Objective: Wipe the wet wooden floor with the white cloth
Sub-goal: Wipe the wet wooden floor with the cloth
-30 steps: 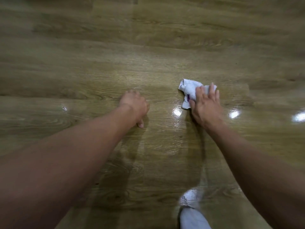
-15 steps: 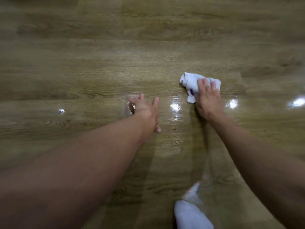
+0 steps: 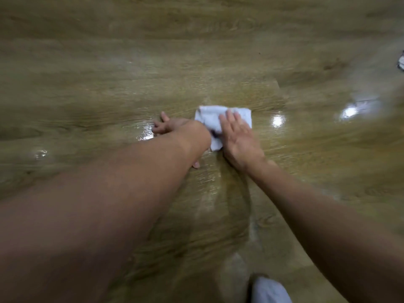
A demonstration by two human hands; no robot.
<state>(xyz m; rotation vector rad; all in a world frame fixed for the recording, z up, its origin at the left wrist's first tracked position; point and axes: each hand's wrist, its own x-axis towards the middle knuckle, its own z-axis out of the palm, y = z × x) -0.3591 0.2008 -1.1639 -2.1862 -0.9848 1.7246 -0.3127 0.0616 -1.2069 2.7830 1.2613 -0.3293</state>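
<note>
The white cloth (image 3: 209, 115) lies crumpled on the glossy wooden floor (image 3: 109, 84), a small dark mark at its near edge. My right hand (image 3: 239, 138) presses down on the cloth's right half with fingers laid flat and together. My left hand (image 3: 175, 127) rests on the floor just left of the cloth, fingers spread, wrist touching the cloth's near-left edge and holding nothing. A wet sheen (image 3: 143, 132) glistens by the left fingers, and a streaky damp patch (image 3: 209, 186) runs toward me between my forearms.
My foot in a white sock (image 3: 269, 289) is at the bottom edge, right of centre. A small dark and white object (image 3: 401, 63) pokes in at the far right edge. Bright lamp reflections (image 3: 277, 121) dot the floor.
My left hand has slid right across the floor until it sits against the cloth. My right hand stays pressed on the cloth, which has shifted a little leftward.
</note>
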